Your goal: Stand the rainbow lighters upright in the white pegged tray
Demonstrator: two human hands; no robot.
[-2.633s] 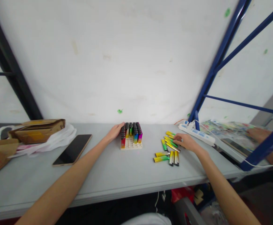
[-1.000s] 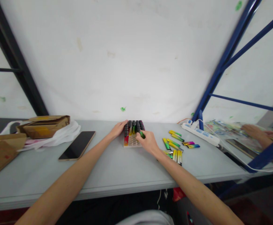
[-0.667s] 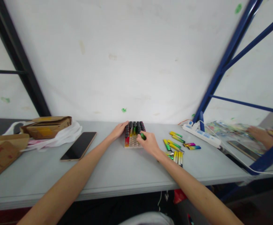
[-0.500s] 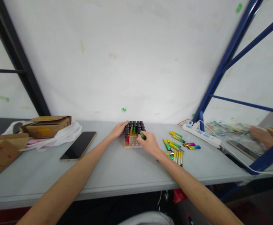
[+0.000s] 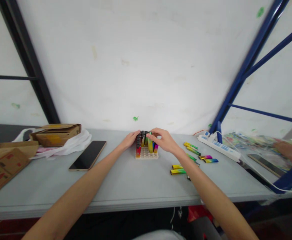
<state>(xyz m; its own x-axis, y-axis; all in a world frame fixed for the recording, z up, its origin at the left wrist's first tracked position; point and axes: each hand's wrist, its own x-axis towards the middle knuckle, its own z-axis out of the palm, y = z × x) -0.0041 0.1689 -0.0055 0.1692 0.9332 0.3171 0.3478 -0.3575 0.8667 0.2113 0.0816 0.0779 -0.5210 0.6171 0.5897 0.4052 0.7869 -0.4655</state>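
Note:
A pale tray with rows of round holes stands on the table. Upright lighters with black tops and shiny coloured bodies fill its back and left side; holes show at its front middle. My left hand is closed against the tray's left side, its fingertips partly hidden behind the lighters. Over the tray's right side, my right hand pinches a yellow-green lighter standing upright among the others. Loose lighters lie right of the tray, some partly covered by my right forearm.
A phone lies left of my left arm. Cardboard boxes and a white plastic bag sit at the far left. On the right are a power strip, a blue metal frame and another person's hand.
My right hand has moved from the tray's front to farther back on its right side, gripping a different lighter. More lighters stand at the tray's right; fewer lie loose. My left hand stays.

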